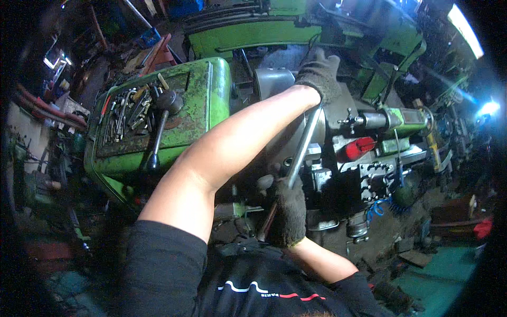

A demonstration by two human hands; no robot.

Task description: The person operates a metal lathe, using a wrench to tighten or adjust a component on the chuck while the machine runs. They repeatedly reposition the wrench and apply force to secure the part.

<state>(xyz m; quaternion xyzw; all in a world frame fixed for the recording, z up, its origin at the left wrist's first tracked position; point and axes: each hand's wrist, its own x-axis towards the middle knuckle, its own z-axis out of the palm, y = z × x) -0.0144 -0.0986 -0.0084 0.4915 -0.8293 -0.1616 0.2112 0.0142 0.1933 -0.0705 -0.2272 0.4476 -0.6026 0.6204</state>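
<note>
My left hand (321, 76), in a dark grey knit glove, reaches to the far side over the grey metal of a green lathe. Its fingertips look apart, resting on or just above the metal; the underside of the hand is hidden. Below that wrist runs a long shiny metal bar (304, 145), slanting toward me. Its upper end is hidden by my left hand. My right hand (291, 211), gloved alike, is closed around the bar's lower part, close to my body. The silver chuck guard (273, 83) stands just left of my left hand.
On the green headstock (214, 90) at left lie several wrenches (124, 116) and a ball-topped lever (169, 103). To the right are the tailstock (406, 119), a red object (359, 149), a drilled steel block (376, 180) and a blue coiled hose (377, 207).
</note>
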